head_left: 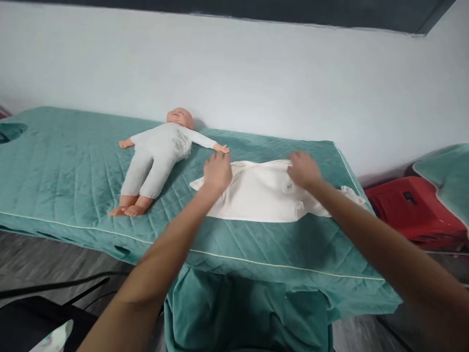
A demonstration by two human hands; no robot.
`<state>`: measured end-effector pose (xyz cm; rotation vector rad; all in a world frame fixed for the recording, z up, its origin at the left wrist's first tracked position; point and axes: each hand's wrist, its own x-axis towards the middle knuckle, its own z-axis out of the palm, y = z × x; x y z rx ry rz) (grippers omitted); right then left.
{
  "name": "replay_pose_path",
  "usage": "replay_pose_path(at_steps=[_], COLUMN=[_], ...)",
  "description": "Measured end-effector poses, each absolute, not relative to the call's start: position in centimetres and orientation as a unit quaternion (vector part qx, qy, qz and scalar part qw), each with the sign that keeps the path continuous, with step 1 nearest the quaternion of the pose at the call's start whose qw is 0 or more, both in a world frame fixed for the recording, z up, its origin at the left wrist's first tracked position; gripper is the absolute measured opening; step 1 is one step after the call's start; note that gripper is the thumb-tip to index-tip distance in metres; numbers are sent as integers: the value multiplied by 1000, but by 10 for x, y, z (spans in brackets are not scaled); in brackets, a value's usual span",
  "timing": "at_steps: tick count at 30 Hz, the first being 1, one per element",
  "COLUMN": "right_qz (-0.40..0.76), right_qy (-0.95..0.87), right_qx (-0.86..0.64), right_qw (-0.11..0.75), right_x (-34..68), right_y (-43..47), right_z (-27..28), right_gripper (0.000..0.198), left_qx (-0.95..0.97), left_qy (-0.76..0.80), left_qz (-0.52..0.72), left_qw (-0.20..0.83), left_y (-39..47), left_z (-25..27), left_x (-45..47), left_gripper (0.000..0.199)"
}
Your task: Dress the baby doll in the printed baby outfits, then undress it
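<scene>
A white baby garment point(262, 190) lies spread on the green quilted bed cover point(234, 242), its right end bunched up. My left hand point(218, 172) is closed on the garment's upper left edge, close to the doll's outstretched hand. At the upper right edge, my right hand point(303, 168) also has its fingers curled on the fabric; some blur softens them. To the left of the garment, a baby doll point(156, 146) with a cloth body lies on its back, arms spread and head by the wall.
A white wall point(234, 78) runs along the bed's far side. To the right sits a red plastic stool or crate point(414, 210), with green fabric point(447, 171) partly over it. A black object point(40, 322) with thin bars stands at the lower left.
</scene>
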<state>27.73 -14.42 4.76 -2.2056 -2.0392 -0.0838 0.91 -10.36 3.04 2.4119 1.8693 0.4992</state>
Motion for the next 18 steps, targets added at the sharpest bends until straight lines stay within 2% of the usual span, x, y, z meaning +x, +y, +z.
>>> replay_pose_path(at_steps=[3,6,9,13,18], right_qz=[4,35,41,50,53], right_qy=[-734,-709,-657,-590,-589], right_qx=[-673,-698,-745,-799,-789], right_qw=[90,99,105,105,166], right_x=[234,204,195,201,207], right_y=[-147,-150,-142,-122,-108], right_z=[8,-17,-29,-35,-40], right_gripper=[44,42,49,64,73], left_qx=[819,828,810,766,730], left_qy=[531,501,535,613,654], left_qz=[193,205,202,169,179], left_qw=[104,147,127,90,86], left_y=[-119,-124,-116,-101,-91], left_z=[-9,-33,-40,-32,-24], left_x=[38,55,59,61,69], left_gripper=[39,39,38,46,55])
